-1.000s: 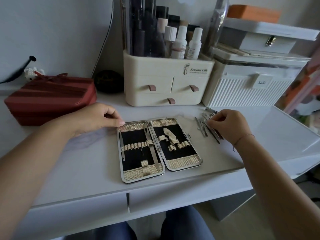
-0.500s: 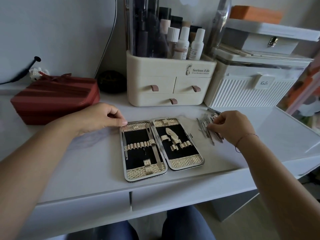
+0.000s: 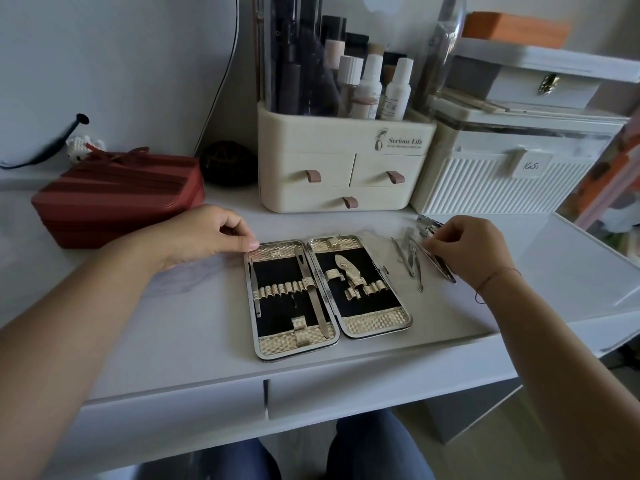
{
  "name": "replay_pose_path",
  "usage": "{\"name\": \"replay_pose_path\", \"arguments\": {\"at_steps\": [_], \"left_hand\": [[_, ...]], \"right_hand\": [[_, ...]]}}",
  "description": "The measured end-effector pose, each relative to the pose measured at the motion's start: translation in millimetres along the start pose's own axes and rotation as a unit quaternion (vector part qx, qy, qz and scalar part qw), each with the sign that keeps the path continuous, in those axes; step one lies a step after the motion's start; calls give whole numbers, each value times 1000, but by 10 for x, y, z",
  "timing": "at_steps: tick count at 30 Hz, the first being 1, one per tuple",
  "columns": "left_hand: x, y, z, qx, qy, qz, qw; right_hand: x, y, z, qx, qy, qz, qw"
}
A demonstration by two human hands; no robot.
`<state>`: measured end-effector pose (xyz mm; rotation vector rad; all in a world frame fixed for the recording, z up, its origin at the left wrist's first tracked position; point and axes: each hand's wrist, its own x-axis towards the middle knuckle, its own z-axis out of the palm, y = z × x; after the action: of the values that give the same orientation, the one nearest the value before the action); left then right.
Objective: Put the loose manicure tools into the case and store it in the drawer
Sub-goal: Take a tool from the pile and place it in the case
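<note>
Head view: curled left hand (image 3: 207, 237) touches case (image 3: 277, 345); right hand (image 3: 467, 251) seemingly pinches tools (image 3: 412, 262) near organizer (image 3: 339, 161).

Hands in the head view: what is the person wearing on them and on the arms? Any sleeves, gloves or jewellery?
No gloves, and no sleeves in view: both forearms are bare to the frame edge. The right hand has a thin reddish string bracelet at the wrist, with a dark loose end hanging from it. The left hand and its wrist carry nothing. No rings show on either hand.
</note>
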<state>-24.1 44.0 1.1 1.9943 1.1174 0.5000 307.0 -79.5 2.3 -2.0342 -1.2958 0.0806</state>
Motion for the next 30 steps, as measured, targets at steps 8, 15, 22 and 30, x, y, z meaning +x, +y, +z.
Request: {"name": "replay_pose_path", "arguments": {"at_steps": [8, 15, 22, 30], "left_hand": [[7, -3, -2, 3, -3, 3, 1000], [15, -17, -5, 3, -2, 5, 1000], [4, 33, 14, -6, 5, -4, 1000], [-5, 34, 12, -1, 7, -12, 1000]], "right_hand": [[54, -47, -99, 118, 13, 12, 993], [84, -151, -112, 174, 8, -1, 985], [-104, -819, 196, 425, -271, 10, 864], [-87, -1262, 694, 389, -327, -10, 861]]}}
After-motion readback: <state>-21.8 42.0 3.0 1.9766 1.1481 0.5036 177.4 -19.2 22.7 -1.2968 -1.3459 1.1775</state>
